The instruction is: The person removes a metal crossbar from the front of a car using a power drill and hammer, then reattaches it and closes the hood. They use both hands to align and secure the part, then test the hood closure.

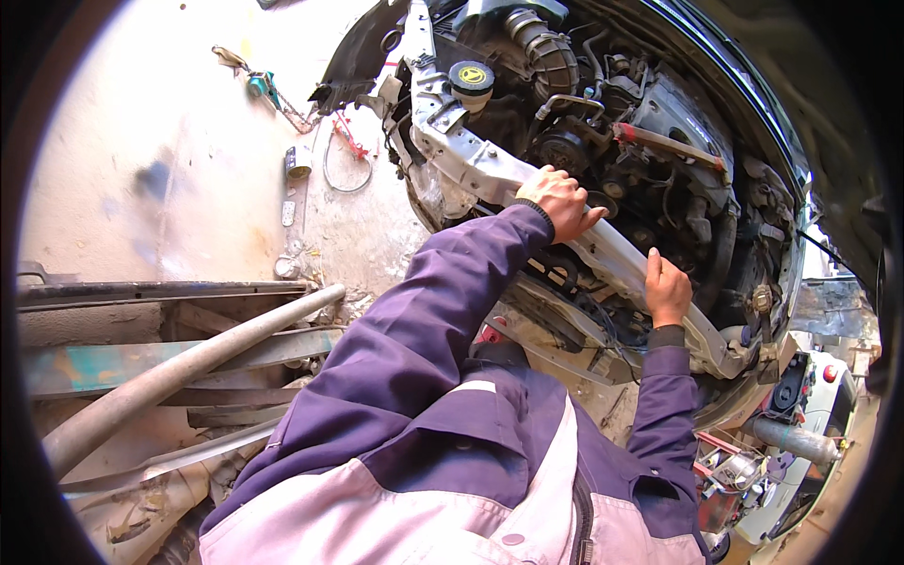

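crossbar (610, 252) sits right at the grip, no offset: it passes under both hands, along the near edge of the engine bay (683, 202). long axis runs on a diagonal, far left to near right. left hand (565, 202) is on the farther, left part of it, right hand (667, 290) on the nearer, right part, with a bare stretch of bar between them.

grip state: left hand is curled over the bar, looks clamped on it, thumb out toward the right. right hand touches the bar, thumb stuck up toward the far side; its fingers are hidden, so can't tell if it's clamped or just resting.

red-ended stick (673, 147) lies across the engine, beyond the bar, long axis mostly left to right, right end a bit nearer. left hand is the nearer one to it; neither touches it.

count: two hands, one crossbar, one red-ended stick. in the bay, far left: one reservoir with a black cap (472, 80), one corrugated hose (546, 56) just right of it. on the floor (104, 179), left: one teal tool (264, 88), one small can (298, 162), one red-ended cable loop (353, 146). near left: one thick grey pipe (217, 363) over a pile of strips, too tangled to count.
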The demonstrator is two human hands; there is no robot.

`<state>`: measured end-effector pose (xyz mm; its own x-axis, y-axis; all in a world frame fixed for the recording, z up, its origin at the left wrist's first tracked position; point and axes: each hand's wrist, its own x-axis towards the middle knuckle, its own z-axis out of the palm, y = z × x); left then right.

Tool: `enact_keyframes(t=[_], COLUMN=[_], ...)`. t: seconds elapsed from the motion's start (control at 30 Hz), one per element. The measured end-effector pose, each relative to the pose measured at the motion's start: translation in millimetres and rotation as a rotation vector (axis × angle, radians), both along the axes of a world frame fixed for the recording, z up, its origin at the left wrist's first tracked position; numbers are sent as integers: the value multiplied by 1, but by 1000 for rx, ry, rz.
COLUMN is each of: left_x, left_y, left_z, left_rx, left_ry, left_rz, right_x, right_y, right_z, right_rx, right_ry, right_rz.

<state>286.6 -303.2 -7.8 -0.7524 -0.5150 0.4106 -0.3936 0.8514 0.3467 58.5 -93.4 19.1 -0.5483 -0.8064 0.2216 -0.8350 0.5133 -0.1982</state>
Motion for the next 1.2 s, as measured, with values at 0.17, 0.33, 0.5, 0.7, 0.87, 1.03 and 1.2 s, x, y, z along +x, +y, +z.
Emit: enact_keyframes(t=[0.17, 0.33, 0.5, 0.7, 0.87, 1.03, 1.2], left_x=[0, -1, 0, 1, 1, 4, 45], left_y=[1, 1, 0, 1, -1, -1, -26], left_z=[5, 8, 8, 7, 9, 16, 30], left_rx=[-11, -3, -15, -73, -42, 29, 13], left_ry=[-22, -59, -71, -37, -81, -59, 334], left_rz=[11, 20, 15, 5, 1, -50, -196], right_x=[3, 5, 3, 0, 2, 4, 4], right_y=[1, 3, 4, 7, 7, 5, 3], right_z=[2, 6, 5, 2, 5, 4, 2], right_rx=[-41, -59, -109, -169, -168, -146, -146], right_ry=[-12, -21, -42, -14, -26, -21, 27], right_rz=[2, 21, 73, 144, 145, 128, 59])
